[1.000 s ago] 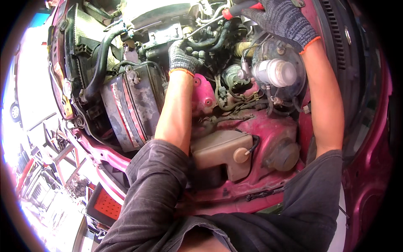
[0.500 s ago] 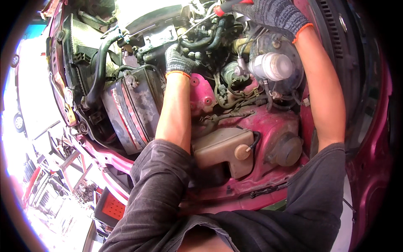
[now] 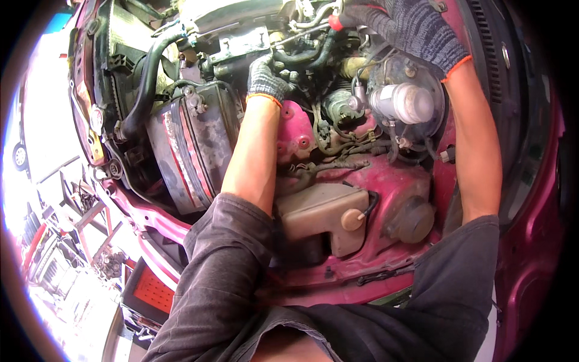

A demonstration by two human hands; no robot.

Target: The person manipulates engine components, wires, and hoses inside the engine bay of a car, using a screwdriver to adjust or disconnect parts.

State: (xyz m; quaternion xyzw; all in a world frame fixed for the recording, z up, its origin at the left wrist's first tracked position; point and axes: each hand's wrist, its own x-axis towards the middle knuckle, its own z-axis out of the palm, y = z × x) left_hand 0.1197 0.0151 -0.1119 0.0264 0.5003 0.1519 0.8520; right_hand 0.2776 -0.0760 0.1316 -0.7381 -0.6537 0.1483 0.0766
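Observation:
In my right hand (image 3: 416, 30), gloved in grey knit with an orange cuff, is a screwdriver with a red and black handle (image 3: 336, 23). Its thin metal shaft (image 3: 295, 39) slants down-left toward a bright metal bracket (image 3: 244, 43) on the engine. My left hand (image 3: 265, 80), in a matching glove, is down among the engine parts just below that bracket, beside black rubber hoses (image 3: 298, 58). Its fingers look curled; what they grip is hidden. The screwdriver's tip lies close to this hand, but its exact contact cannot be made out.
Below my left hand are a strapped car battery (image 3: 196, 148) and a pink metal plate (image 3: 295, 130). A cloudy reservoir (image 3: 407, 102) stands near my right wrist. A beige plastic tank (image 3: 322, 211) sits nearer me. A black and red crate (image 3: 151, 292) stands outside the car.
The view has shifted slightly, moving the engine parts a little to the right. My right hand has moved right and down with the screwdriver. My left hand stays near the bracket.

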